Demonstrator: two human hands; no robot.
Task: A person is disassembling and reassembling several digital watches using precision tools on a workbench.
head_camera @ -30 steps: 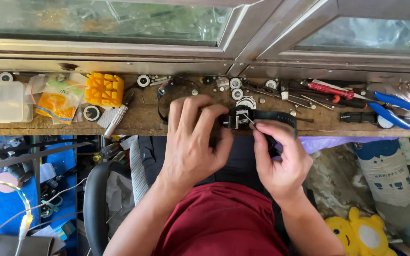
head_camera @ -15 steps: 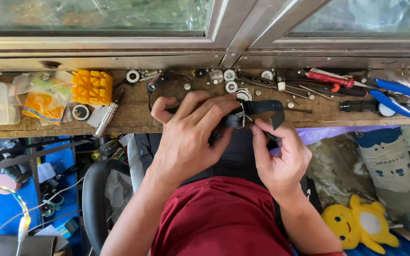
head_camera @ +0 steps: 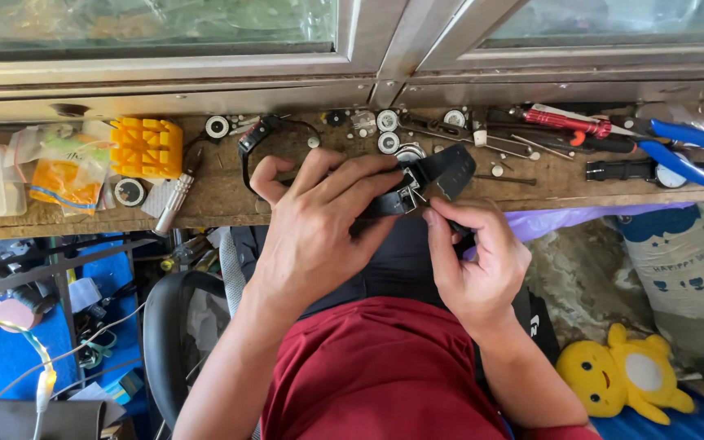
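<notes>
My left hand (head_camera: 319,224) is wrapped over a black watch strap (head_camera: 448,169), its fingers covering most of the strap near the silver buckle (head_camera: 411,189). My right hand (head_camera: 474,257) pinches the strap just below the buckle with thumb and forefinger. The strap's free end sticks up to the right over the wooden bench (head_camera: 222,195). Whether a watch case sits under my left palm is hidden.
The narrow bench under the window carries a yellow plastic block (head_camera: 147,147), small bagged parts (head_camera: 63,171), round watch parts (head_camera: 386,122), a red-handled tool (head_camera: 568,124), blue-handled pliers (head_camera: 682,147) and a metal pin tool (head_camera: 171,204). A yellow plush toy (head_camera: 625,375) lies on the floor at right.
Both hands have stayed on the strap. My left fingers have shifted further over the buckle and my right hand has moved slightly lower on the strap; the view drifted a little.
</notes>
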